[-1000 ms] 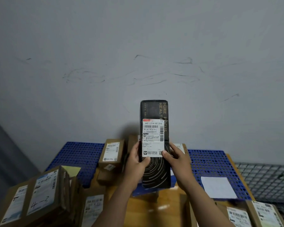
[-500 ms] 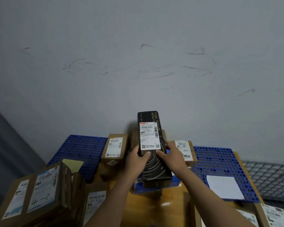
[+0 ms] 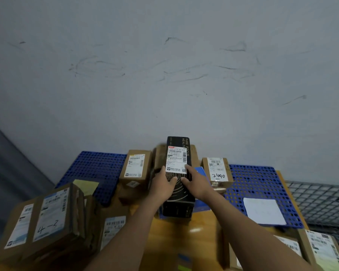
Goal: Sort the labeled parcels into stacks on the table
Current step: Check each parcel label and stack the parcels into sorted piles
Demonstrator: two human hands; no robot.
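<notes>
A long black parcel (image 3: 177, 189) with a white shipping label lies flat on a middle stack, above a blue box (image 3: 201, 171) and a brown carton behind. My left hand (image 3: 162, 185) grips its left edge, thumb on top. My right hand (image 3: 197, 181) grips its right edge, thumb near the label. A brown parcel (image 3: 135, 167) stands to the left of it. Another brown parcel marked 2490 (image 3: 216, 170) stands to the right.
Several labeled cartons are piled at the near left (image 3: 47, 222) and near right (image 3: 319, 251). Blue perforated mats (image 3: 262, 182) cover the back of the wooden table (image 3: 200, 237); a white sheet (image 3: 262, 212) lies on the right mat. A wall rises behind; a wire rack (image 3: 321, 200) stands right.
The black parcel was held upright in front of me; both hands have lowered it forward and laid it flat on the middle stack.
</notes>
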